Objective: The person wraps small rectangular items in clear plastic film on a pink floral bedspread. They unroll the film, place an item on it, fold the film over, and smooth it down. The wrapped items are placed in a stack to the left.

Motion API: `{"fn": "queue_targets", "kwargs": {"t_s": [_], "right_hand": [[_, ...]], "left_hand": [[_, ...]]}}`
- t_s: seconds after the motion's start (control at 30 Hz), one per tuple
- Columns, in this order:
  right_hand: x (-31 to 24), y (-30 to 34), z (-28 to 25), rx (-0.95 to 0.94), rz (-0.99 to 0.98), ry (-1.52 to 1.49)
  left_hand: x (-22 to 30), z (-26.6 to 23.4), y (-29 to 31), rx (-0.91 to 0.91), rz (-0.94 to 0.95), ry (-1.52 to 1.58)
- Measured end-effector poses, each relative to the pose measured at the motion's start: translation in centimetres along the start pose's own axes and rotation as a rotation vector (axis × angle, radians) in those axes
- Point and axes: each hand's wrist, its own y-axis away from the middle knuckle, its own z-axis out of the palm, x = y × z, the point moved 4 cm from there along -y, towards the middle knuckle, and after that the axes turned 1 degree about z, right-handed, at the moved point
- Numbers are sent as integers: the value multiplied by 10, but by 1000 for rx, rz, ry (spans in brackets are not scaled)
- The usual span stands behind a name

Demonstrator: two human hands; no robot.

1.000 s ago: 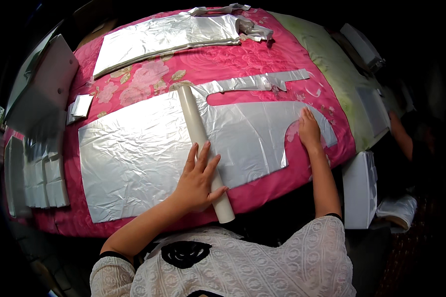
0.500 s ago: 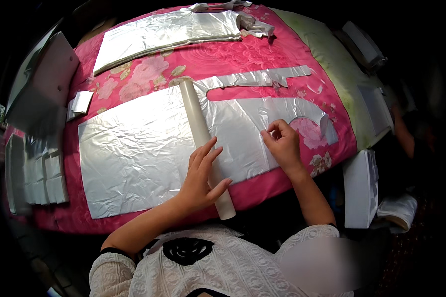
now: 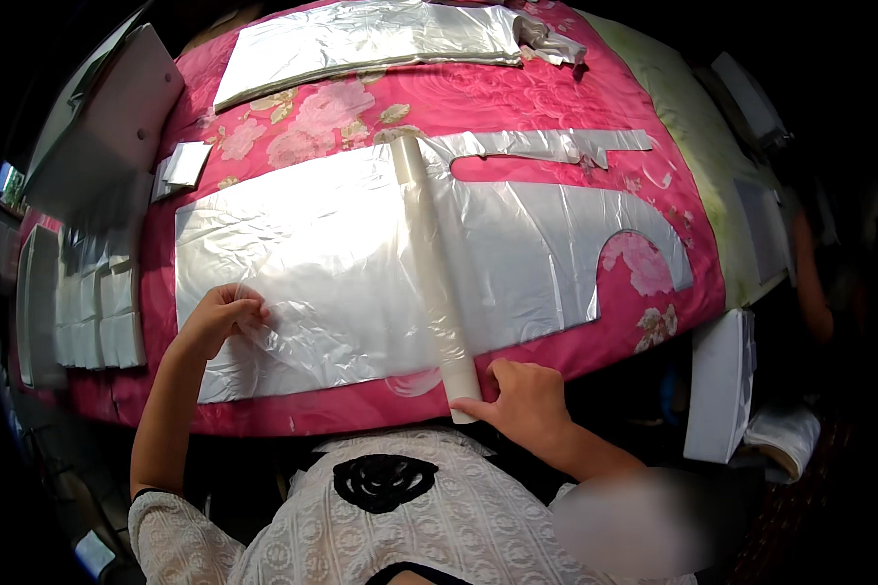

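A silvery-white plastic sheet point(image 3: 537, 244) with curved cut-outs at its right end lies flat on the pink flowered cover. Across its middle rests a long pale roll point(image 3: 429, 258), its near end reaching past the sheet's front edge. My right hand point(image 3: 527, 402) is closed on that near end, thumb on one side and bent fingers on the other. Over the sheet's left part, my left hand point(image 3: 222, 317) pinches thin clear film point(image 3: 273, 331). The film is faintly visible between this hand and the roll, and its outline is hard to make out.
A thick folded stack of silvery plastic point(image 3: 371, 44) lies at the back. At the left are small white packets point(image 3: 187, 164), rows of white bundles point(image 3: 102, 327) and a grey-white box point(image 3: 117, 117). A white box point(image 3: 720, 390) stands at the right, near another person's arm point(image 3: 810, 278).
My left hand has left the roll and moved left, now pinching clear film. My right hand has come down from the sheet to the roll's near end. The whole view has shifted slightly.
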Motion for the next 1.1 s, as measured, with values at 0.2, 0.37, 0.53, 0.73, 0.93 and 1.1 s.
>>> {"fn": "queue_targets", "kwargs": {"t_s": [0.2,0.37,0.53,0.73,0.93,1.1], "right_hand": [[10,8,25,-247,211,-471],[22,11,19,-260,279,-508],[26,15,22,-225,253,-475],[25,11,19,-265,256,-493],[33,14,32,-370,266,-554],[29,-35,4,-304,98,-470]], "left_hand": [[-8,-44,2,52,-30,-125],[-8,-67,2,138,1,-456],[55,9,28,617,751,-1465],[52,175,13,183,1079,-950],[13,221,-29,167,980,-1011],[7,228,-34,191,964,-1170]]}}
